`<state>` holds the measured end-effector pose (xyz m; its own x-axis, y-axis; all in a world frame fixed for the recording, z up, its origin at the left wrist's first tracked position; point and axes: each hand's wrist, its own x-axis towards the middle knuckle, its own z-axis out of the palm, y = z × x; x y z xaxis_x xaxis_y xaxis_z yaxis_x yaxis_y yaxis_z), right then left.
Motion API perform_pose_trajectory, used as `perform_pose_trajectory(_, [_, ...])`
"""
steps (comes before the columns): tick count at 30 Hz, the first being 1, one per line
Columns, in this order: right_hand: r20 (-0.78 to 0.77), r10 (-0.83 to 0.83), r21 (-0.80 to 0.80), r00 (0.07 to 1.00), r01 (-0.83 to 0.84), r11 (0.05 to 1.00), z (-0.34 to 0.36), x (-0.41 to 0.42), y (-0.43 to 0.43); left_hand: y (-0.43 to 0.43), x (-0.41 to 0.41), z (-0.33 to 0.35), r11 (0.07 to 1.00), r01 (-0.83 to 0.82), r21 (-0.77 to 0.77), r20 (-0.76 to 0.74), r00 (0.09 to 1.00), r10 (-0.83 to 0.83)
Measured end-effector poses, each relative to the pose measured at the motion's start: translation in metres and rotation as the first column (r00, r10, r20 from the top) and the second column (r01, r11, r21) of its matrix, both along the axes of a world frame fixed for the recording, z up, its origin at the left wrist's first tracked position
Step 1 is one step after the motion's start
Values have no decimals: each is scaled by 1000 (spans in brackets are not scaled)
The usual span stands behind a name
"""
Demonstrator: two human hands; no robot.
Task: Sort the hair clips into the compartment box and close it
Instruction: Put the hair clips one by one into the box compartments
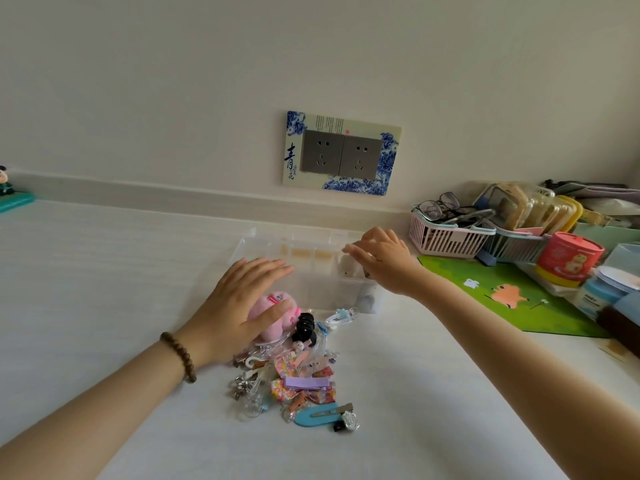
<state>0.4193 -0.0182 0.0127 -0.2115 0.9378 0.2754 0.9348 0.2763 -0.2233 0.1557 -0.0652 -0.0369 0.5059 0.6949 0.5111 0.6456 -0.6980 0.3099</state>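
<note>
**Clear compartment box steadied, clip pile unsorted**

The left hand [242, 306] is held flat with fingers spread, palm down over a pink plush clip [273, 315] and the near-left edge of the clear compartment box [311, 268]; nothing is pinched by it. The right hand [381, 261] is curled over the box's far-right corner, fingertips bent down on or just above the rim; whether something is gripped there cannot be told.

The box is seen as transparent plastic with thin dividers, apparently open, its lid seemingly tilted back beyond the right hand. Some small items appear to lie in the cells just below the right hand's fingers. Most compartments look empty.

The pile of hair clips [298, 379] lies on the white table [104, 271], on the wrist side of the left hand: a black coiled hair tie [304, 329], a lilac snap clip [306, 382], floral bows, a blue clip [317, 415], clear clips.

The light box could be pushed across the smooth table if pressed unevenly. Tangled clips may be dragged out together, and clear ones may be overlooked. A bulky plush clip could keep the lid from shutting.
</note>
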Motion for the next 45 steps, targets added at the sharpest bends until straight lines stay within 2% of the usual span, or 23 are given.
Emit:
perform_pose_trajectory(3, [-248,128,213,960,-75,974,4,-18,-28,-3,-12,13,995,-27,94,131,991,14])
perform_pose_trajectory(5, [-380,217,137,899,-177,975,3,-36,-49,-7,-21,19,996,-65,58,194,980,53])
perform_pose_trajectory(8, [-308,200,-70,930,-232,970,-10,-58,-70,-14,-21,21,982,-112,-154,93,987,128])
perform_pose_trajectory(11, [-200,112,-106,973,-135,985,-24,-69,-71,-16,-14,15,963,-176,-204,-47,984,170])
perform_pose_trajectory(13, [-221,58,-156,974,-94,983,-28,-73,-69,-14,-12,11,957,-156,-245,-23,988,155])
perform_pose_trajectory(17, [-391,45,-178,919,-123,976,-31,-77,-70,-9,-14,7,945,-41,-326,129,988,87])
perform_pose_trajectory(20, [-606,12,-176,795,-149,973,-27,-80,-72,-8,-15,9,951,29,-307,321,944,75])
perform_pose_trajectory(24, [-883,-50,-227,467,-331,916,-9,-86,-72,-12,-12,19,969,78,-234,509,859,54])
perform_pose_trajectory(26, [-946,-50,-192,322,-427,884,1,-92,-69,-12,-11,22,961,136,-242,617,786,44])
perform_pose_trajectory(28, [-961,-10,-144,275,-472,870,9,-98,-63,-9,-12,25,955,166,-246,706,705,59])
perform_pose_trajectory(30, [-948,53,-111,315,-482,869,15,-106,-53,-4,-16,27,955,169,-243,756,650,77])
perform_pose_trajectory(32, [-915,107,-92,389,-460,883,20,-113,-39,3,-20,28,951,184,-250,760,646,75])
perform_pose_trajectory(37, [-769,162,-93,618,-358,929,25,-121,1,23,-36,21,946,138,-292,609,790,73])
perform_pose_trajectory(41, [-619,178,-127,765,-321,938,19,-126,24,34,-43,4,930,82,-357,517,847,124])
perform_pose_trajectory(45, [-528,189,-140,828,-304,942,12,-129,32,41,-49,-2,959,-54,-279,442,879,178])
